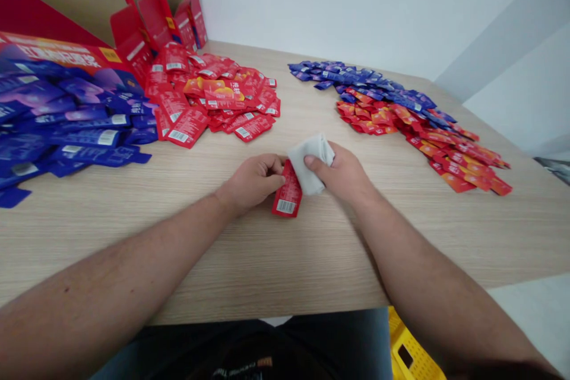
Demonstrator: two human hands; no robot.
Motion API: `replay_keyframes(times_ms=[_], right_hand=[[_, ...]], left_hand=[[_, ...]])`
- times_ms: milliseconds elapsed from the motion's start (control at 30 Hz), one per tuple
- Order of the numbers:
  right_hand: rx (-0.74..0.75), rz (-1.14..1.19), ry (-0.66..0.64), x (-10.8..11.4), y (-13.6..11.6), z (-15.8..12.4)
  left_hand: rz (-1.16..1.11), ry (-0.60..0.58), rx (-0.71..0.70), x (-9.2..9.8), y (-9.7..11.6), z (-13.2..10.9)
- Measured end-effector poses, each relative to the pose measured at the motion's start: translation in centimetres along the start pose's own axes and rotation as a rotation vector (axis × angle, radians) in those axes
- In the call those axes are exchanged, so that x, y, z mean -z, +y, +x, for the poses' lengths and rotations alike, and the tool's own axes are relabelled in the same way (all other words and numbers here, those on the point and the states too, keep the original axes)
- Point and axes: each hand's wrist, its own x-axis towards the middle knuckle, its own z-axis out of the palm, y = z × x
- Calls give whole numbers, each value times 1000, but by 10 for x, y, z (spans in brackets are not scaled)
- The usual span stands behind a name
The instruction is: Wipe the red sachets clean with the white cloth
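My left hand (257, 183) pinches a small red sachet (288, 195) by its left edge, with the barcode end pointing toward me. In my right hand (345, 172) is a folded pale grey cloth (312, 160), the thumb pressed on top of it. The cloth touches the upper right side of the sachet and hides part of it. Both hands are near the middle of the wooden table (267, 273), close together.
Red sachets (214, 95) lie heaped at back left, beside a pile of blue sachets (80, 124). Red cartons (151, 24) stand behind them. Rows of blue sachets (369, 83) and red-orange sachets (445, 148) stretch along the right. A yellow basket (414, 350) is below the table's front edge.
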Motion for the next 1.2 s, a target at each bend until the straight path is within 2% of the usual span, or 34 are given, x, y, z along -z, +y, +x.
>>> replay_keyframes(times_ms=[67, 200, 300, 433, 533, 633, 767, 867, 933, 1067, 1133, 1200], right_hand=[[-32, 39, 54, 1, 2, 1], [15, 54, -11, 2, 5, 4], [-10, 105, 66, 2, 8, 5], [27, 111, -16, 1, 11, 6], [-14, 151, 75, 1, 14, 8], [20, 93, 63, 2, 12, 7], [27, -46, 59, 2, 1, 2], [83, -38, -90, 1, -8, -4], [106, -53, -148, 1, -11, -6], [2, -142, 42, 3, -9, -4], [7, -164, 57, 3, -6, -2], [42, -185, 16, 2, -5, -1]], left_hand=[[10, -31, -24, 1, 0, 0], [112, -66, -46, 2, 0, -1], [98, -64, -45, 2, 0, -1], [131, -108, -50, 1, 1, -1], [84, -130, -72, 1, 2, -1], [100, -139, -72, 0, 2, -2], [92, -9, 1, -3, 3, -2], [66, 69, 67, -5, 4, -1], [40, 103, 54, -7, 4, 0], [-28, 182, 38, -7, 2, 2], [13, 206, 93, -7, 0, 2], [90, 220, 150, -6, -1, 2]])
